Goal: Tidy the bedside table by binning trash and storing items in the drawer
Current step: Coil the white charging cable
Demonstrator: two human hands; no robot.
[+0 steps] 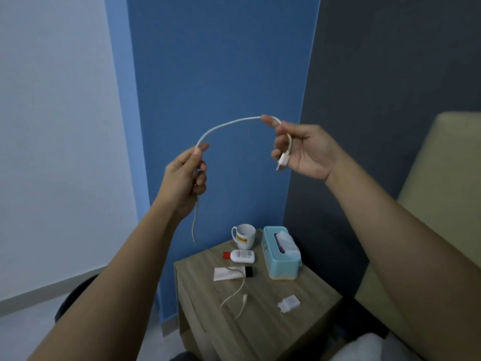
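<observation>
A white charging cable arcs in the air between both hands, high above the wooden bedside table. My right hand pinches it near one end, and the USB plug hangs down by the palm. My left hand grips it further along, with the rest trailing down below my wrist. The cable's far end lies on the table top by a white tube with a black cap. A white charger plug, a small white bottle with a red cap and a white mug also sit there.
A light blue tissue box stands at the table's back right. A beige bed headboard rises on the right, with white bedding at the bottom right. Blue and dark grey walls meet behind the table. A dark round object sits on the floor at left.
</observation>
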